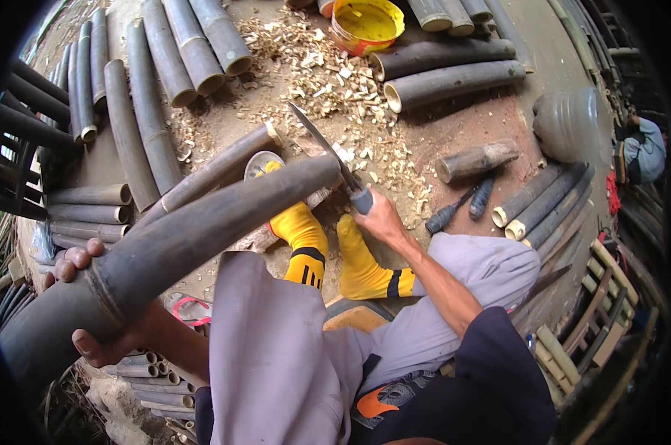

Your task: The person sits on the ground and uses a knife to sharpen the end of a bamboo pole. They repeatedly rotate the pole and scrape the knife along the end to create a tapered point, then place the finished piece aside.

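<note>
A thick dark bamboo pole (202,222) slants from the lower left up to the middle. My left hand (90,304) is wrapped round its near end, close to a node ring, thumb below and fingers over the top. In my right hand (383,215) is a machete (320,133), gripped by its dark handle, the long blade pointing up and left. That blade passes right beside the pole's far end; whether it touches cannot be made out. Under the pole lies another bamboo length (209,174), next to my foot in a yellow sock (302,230).
Pale wood chips (350,89) cover the ground ahead, below a yellow bucket (366,26). Bamboo lengths (176,52) lie at left and right. Near my right knee are a short log (476,159) and dark-handled tools (481,199). A person (639,152) sits at far right.
</note>
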